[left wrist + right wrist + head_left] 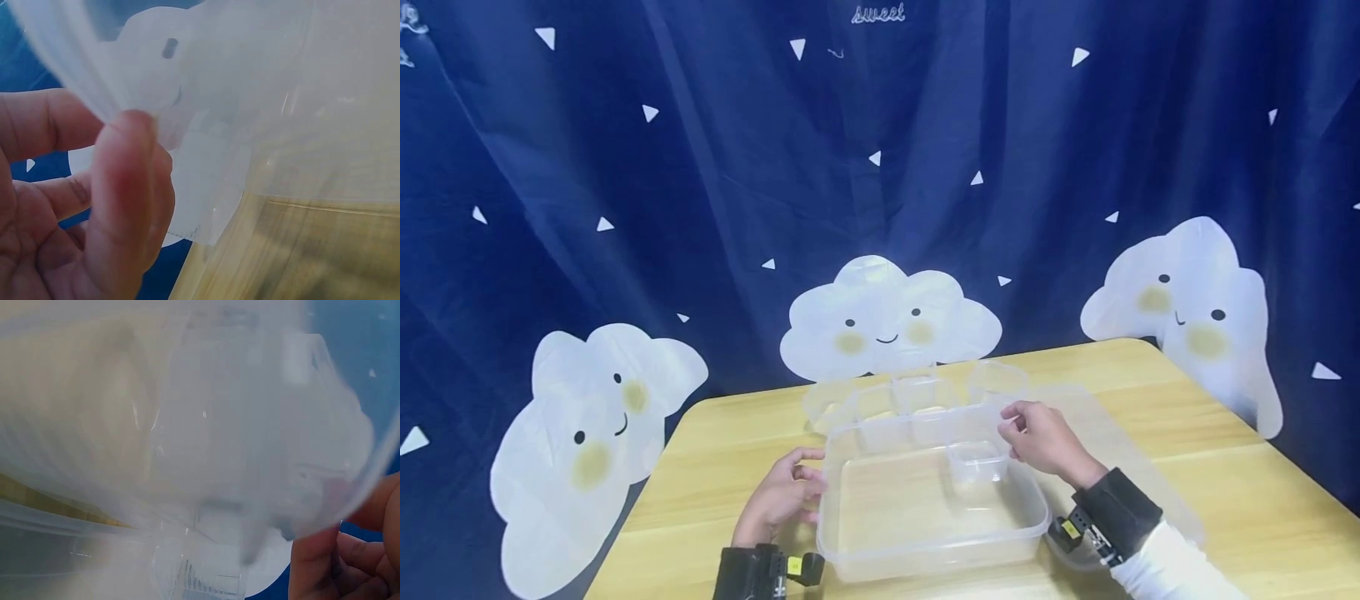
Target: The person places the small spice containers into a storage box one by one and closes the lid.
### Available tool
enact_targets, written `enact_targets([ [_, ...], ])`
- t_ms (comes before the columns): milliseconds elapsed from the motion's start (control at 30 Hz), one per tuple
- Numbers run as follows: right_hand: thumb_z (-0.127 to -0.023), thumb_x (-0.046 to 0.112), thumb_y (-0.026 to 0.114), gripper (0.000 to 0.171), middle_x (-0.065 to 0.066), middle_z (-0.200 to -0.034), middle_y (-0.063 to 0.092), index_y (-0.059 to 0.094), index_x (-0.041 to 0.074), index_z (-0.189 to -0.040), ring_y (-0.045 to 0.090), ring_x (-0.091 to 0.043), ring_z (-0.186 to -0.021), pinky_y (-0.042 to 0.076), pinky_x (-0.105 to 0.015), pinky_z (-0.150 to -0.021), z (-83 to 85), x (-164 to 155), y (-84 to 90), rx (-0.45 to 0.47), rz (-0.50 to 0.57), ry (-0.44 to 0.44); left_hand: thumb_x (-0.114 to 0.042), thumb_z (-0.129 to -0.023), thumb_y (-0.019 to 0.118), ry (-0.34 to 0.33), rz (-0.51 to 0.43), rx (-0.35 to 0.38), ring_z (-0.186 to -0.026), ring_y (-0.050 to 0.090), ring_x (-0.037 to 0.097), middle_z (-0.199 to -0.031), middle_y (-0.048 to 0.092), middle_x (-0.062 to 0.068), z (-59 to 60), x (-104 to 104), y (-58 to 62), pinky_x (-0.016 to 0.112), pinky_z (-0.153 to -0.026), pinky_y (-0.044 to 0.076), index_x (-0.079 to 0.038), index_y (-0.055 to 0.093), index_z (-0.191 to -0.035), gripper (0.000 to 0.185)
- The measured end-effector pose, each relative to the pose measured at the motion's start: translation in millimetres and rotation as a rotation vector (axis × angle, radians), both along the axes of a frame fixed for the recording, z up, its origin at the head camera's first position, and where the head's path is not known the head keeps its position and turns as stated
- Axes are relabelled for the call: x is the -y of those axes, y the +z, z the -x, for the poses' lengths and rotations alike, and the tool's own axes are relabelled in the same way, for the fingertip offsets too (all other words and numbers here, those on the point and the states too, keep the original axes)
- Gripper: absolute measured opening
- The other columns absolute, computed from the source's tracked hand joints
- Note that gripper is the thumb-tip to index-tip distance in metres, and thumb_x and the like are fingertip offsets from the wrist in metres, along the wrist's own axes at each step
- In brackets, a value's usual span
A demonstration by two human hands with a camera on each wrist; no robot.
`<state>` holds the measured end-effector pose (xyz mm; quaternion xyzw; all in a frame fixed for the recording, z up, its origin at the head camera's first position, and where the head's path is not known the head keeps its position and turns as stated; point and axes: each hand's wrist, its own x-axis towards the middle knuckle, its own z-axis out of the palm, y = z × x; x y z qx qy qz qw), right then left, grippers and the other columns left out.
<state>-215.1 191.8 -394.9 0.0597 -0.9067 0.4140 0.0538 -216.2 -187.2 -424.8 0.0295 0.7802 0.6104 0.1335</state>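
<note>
Large clear plastic bin [925,533] sits on the wooden surface [1225,467], a small clear cup [977,462] inside at its far right. Left hand [778,500]: grip grasping the bin's left rim, thumb on top. Right hand [1045,437]: grip pinching the far right rim. More clear containers [917,392] just behind.

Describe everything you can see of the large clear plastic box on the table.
The large clear plastic box is a see-through, rectangular tub with rounded corners and a thick rim, standing upright and open-topped on the wooden table. A small clear container sits inside near its far right corner, and more clear containers stand just behind it. The left hand grips its left rim, thumb against the wall; the right hand is at the far right corner, apparently pinching the rim.
</note>
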Motion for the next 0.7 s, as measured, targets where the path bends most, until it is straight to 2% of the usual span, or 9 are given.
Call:
enact_targets([
  [100, -0.091, 0.005, 0.060, 0.029, -0.009, -0.073, 0.064, 0.059, -0.013, -0.113, 0.059, -0.014, -0.053, 0.050, -0.028, -0.051, 0.1, 0.1, 1.8, 0.004, -0.015, 0.000, 0.001, -0.085, 0.063, -0.008, -0.002, 0.002, -0.083, 0.061, 0.028, -0.102, 0.054, 0.018, -0.4, -0.1, -0.8, 0.038, -0.059, 0.058, 0.003, 0.043, -0.135, 0.054],
  [333, -0.091, 0.006, 0.060, 0.030, -0.010, -0.074, 0.065, 0.058, -0.014, -0.114, 0.060, -0.014, -0.053, 0.051, -0.028, -0.052, 2.5, 5.4, 4.6, -0.003, -0.026, 0.045, 0.002, -0.085, 0.062, 0.024, 0.016, -0.018, -0.083, 0.060, 0.028, -0.099, 0.054, 0.016, -1.8, 3.7, 2.3, 0.038, -0.058, 0.057, 0.002, 0.045, -0.134, 0.052],
  [500, -0.090, 0.004, 0.061, 0.029, -0.009, -0.072, 0.064, 0.058, -0.014, -0.113, 0.059, -0.014, -0.053, 0.051, -0.028, -0.052, -0.5, 3.1, 5.0, 0.008, -0.048, 0.033, 0.004, -0.082, 0.062, -0.002, 0.009, -0.025, -0.080, 0.058, 0.025, -0.094, 0.054, 0.013, 0.9, 0.4, 1.1, 0.039, -0.058, 0.058, 0.003, 0.044, -0.135, 0.056],
  [700, -0.089, 0.003, 0.062, 0.030, -0.009, -0.071, 0.064, 0.057, -0.015, -0.112, 0.060, -0.014, -0.053, 0.052, -0.028, -0.051, 0.1, 3.8, 3.1, 0.023, -0.052, 0.054, 0.004, -0.082, 0.062, 0.014, 0.003, -0.017, -0.082, 0.060, 0.029, -0.094, 0.055, 0.013, -1.8, 0.8, 0.3, 0.039, -0.057, 0.058, 0.003, 0.043, -0.136, 0.057],
])
